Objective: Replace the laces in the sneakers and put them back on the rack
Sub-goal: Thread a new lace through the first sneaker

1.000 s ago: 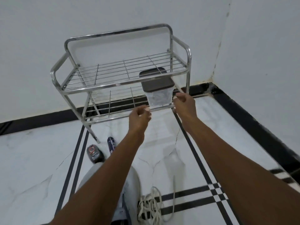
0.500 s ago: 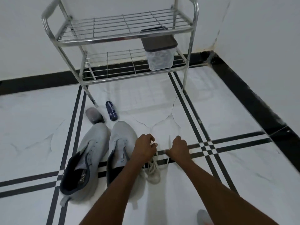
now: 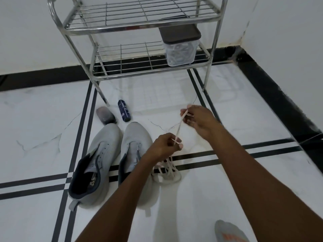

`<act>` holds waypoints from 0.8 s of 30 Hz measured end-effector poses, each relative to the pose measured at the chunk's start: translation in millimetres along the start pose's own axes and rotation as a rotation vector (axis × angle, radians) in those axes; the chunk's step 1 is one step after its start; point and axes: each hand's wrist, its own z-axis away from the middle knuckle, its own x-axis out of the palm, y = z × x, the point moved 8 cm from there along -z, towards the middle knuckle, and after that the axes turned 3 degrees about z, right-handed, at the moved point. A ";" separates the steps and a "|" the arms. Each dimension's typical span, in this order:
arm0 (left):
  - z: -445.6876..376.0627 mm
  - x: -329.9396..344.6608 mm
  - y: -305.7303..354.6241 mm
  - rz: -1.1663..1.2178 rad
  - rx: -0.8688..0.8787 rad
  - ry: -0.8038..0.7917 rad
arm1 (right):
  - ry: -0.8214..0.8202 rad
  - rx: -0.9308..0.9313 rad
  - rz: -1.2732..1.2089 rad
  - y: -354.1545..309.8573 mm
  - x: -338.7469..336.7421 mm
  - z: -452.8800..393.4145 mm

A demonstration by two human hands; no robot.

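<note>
Pinching one lace [image 3: 178,130] taut, left hand [image 3: 163,145] and right hand [image 3: 197,119] grip it; limp and light, best held near its tip.

2 bare forearms, no sleeves, left grip [image 3: 165,145], right grip [image 3: 198,120], no rings or watch visible

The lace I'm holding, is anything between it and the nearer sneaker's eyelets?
Nothing visible does. The lace stretches between both hands, left hand and right hand, just right of the sneaker, whose eyelet area lies open.
</note>
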 end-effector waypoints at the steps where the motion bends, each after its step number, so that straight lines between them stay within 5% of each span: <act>1: 0.2 -5.3 0.1 -0.060 0.034 -0.002 | 0.014 -0.023 -0.067 -13.2 -3.6 -1.2; 7: 2.7 -50.9 24.1 -0.195 0.156 0.097 | 0.021 -0.033 0.008 -3.5 -7.8 -7.3; 12: 0.7 -83.8 71.9 0.046 0.251 0.279 | -0.258 0.066 0.114 56.0 43.4 21.9; 18: 6.9 -132.5 61.8 0.457 0.210 0.584 | -0.257 0.067 0.025 53.0 49.3 22.3; 24: 6.9 -49.3 15.5 0.441 -0.060 0.107 | -0.285 -0.011 -0.237 -11.1 74.8 19.9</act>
